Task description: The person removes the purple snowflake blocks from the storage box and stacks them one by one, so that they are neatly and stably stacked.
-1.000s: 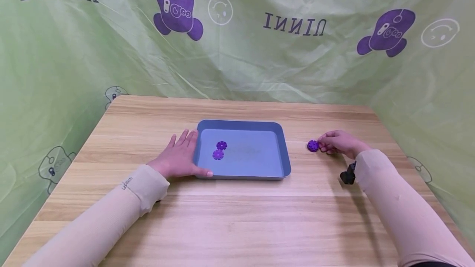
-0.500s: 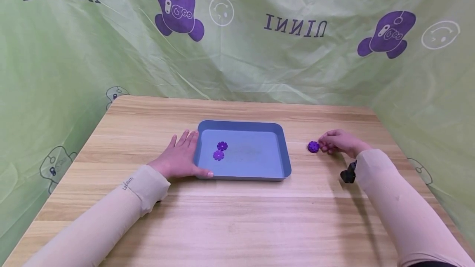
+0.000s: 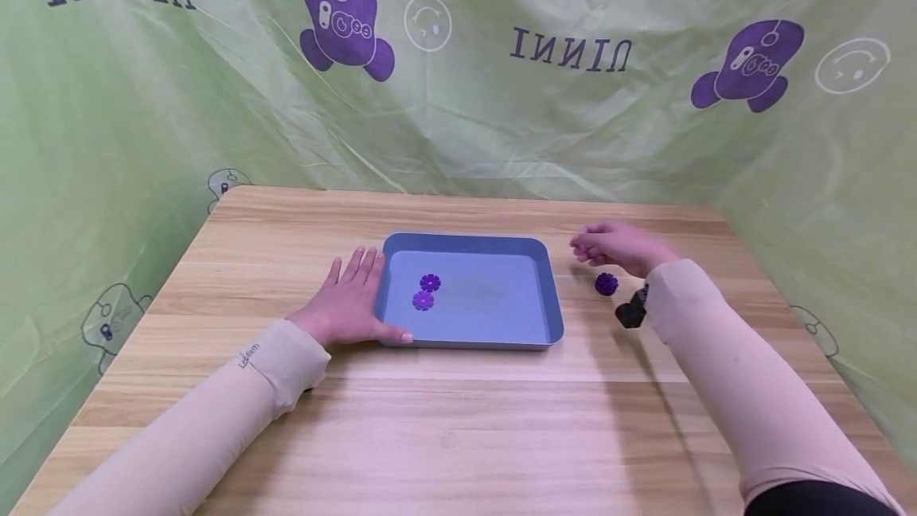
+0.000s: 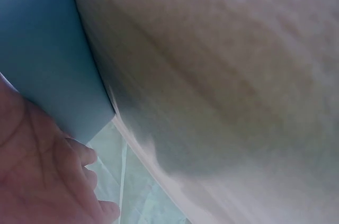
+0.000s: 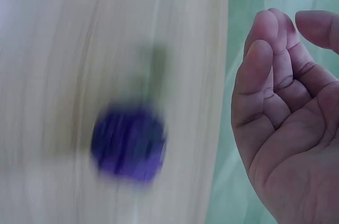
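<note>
My left hand (image 3: 342,305) rests with spread, straight fingers against the left side of a shallow blue tray (image 3: 469,343), its thumb on the front rim. In the left wrist view the palm (image 4: 37,171) lies against the tray's outer wall (image 4: 58,70). Two purple notched discs, a darker one (image 3: 430,283) and a lighter one (image 3: 423,301), lie in the tray's left half. My right hand (image 3: 619,247) hovers right of the tray, its fingers loosely bent; nothing shows between thumb and fingertips in the right wrist view. Just in front of it, a dark purple disc stack (image 3: 606,284) sits on the table.
A wooden table (image 3: 458,436) bears everything. Green printed cloth (image 3: 458,134) hangs behind and on both sides. A black wrist camera (image 3: 632,311) hangs under the right sleeve, close to the disc stack.
My right hand has left the purple stack's right side, rising and moving left and farther back, above the table. The stack stays put. My left hand and the tray have not moved.
</note>
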`<state>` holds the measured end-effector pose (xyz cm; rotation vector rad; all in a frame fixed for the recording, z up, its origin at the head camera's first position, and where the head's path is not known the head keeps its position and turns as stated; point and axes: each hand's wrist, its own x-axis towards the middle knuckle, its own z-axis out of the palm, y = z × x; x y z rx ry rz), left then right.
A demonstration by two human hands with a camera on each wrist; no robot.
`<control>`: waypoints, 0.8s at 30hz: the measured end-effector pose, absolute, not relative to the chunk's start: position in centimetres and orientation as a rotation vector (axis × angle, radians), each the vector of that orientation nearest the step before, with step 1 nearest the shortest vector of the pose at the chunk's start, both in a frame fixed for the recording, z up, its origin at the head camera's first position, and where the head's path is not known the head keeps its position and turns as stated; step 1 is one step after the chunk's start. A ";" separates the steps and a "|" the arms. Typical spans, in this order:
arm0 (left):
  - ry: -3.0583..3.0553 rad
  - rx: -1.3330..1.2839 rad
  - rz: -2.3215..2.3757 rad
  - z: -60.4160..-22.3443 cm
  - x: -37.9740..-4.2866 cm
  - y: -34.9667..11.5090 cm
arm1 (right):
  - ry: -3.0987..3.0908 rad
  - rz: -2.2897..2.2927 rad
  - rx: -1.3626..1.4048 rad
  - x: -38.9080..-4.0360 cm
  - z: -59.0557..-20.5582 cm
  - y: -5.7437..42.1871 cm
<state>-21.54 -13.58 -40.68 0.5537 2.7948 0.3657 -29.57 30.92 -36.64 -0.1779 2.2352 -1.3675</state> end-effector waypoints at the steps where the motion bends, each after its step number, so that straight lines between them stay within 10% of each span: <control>1: 2.798 0.557 0.361 -40.7 -21.5 -13.6 | 2.225 -1.368 -0.196 -29.7 -36.6 30.1; 24: 2.804 0.548 0.337 -40.8 -21.5 -13.4 | 2.151 -1.212 -0.336 -31.3 -38.2 15.3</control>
